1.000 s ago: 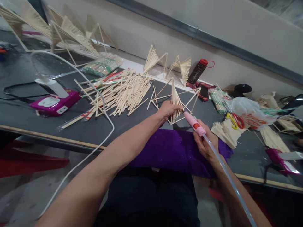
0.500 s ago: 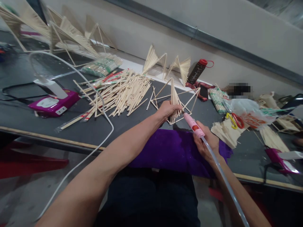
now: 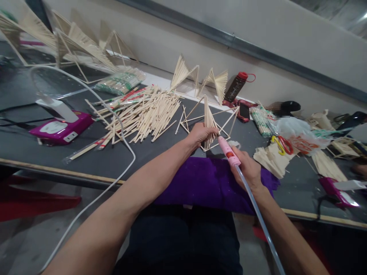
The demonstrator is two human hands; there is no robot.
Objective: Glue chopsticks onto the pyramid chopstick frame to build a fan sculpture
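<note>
In the head view, my left hand (image 3: 199,134) is closed on a fan of chopsticks in a twisted wooden frame (image 3: 208,114), which stands on the table before me. My right hand (image 3: 249,168) grips a pink glue gun (image 3: 229,151), with a long clear glue stick (image 3: 258,210) trailing from its rear. The gun's tip is at the chopsticks, right by my left fingertips; whether it touches them I cannot tell. Below both hands, a purple cloth (image 3: 197,183) covers the table's front edge.
Loose chopsticks (image 3: 157,110) are heaped left of the frame, with a purple power strip (image 3: 61,128) and white cable (image 3: 122,126) beyond. Finished stick models (image 3: 219,82) line the wall near a dark bottle (image 3: 236,87). Scissors (image 3: 283,145) and a plastic bag (image 3: 298,131) lie right.
The glue gun and my right hand have shifted slightly, the gun now more upright in view. My left hand keeps its hold on the chopsticks. The whole view has moved a little.
</note>
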